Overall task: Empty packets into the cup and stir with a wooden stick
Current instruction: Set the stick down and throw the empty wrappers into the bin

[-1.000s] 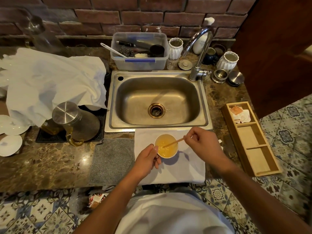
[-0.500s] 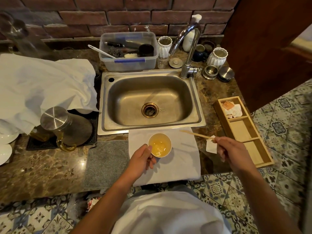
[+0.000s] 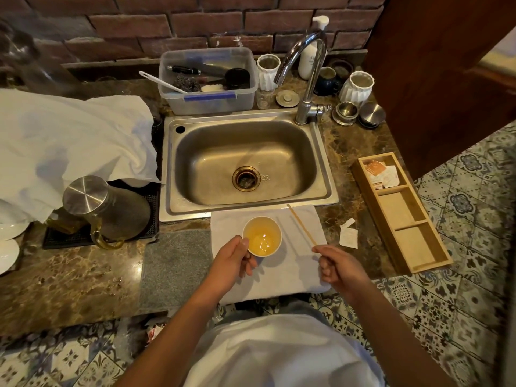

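With your left hand [image 3: 233, 261] clasped around the cup [image 3: 262, 236] of yellow liquid on the white cloth [image 3: 296, 263], and your right hand [image 3: 339, 265] pinching the wooden stick [image 3: 301, 225] just beside the cup, lower the tip inside the rim and stir gently.

Dim warm light, glare on the sink [image 3: 324, 174], edges wide-angle warped.

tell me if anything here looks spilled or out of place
No spill shows around the cup. The odd bits are litter: a torn empty packet lies loose on the counter right of the white cloth, not in the wooden tray, and a crumpled wrapper lies on the floor below the counter edge.
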Demonstrator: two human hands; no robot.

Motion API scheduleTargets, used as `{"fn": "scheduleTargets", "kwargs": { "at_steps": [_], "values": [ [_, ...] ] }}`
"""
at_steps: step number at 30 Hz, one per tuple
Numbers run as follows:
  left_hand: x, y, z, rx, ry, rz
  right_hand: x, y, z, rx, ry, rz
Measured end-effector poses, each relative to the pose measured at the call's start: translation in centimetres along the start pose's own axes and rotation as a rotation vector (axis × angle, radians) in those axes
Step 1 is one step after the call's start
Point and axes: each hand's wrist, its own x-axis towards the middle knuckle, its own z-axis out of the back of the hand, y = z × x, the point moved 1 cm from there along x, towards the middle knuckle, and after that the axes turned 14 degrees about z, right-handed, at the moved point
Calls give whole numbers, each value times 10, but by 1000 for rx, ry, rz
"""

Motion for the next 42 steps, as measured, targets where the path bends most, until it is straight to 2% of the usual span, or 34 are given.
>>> {"fn": "scheduleTargets", "kwargs": {
  "at_steps": [18,31,39,42],
  "values": [
    [-2,0,0,-20,3,-5,21,-46,-29,-404,-76,-157],
    [-3,-1,2,7,-2,14,28,-51,-26,-509,-133,-198],
    [-4,1,7,30,-81,-16,27,-47,-22,-533,-125,-216],
    [-10,-6,10,26,-147,-14,18,-35,-16,-497,-104,-141]
  ]
}}
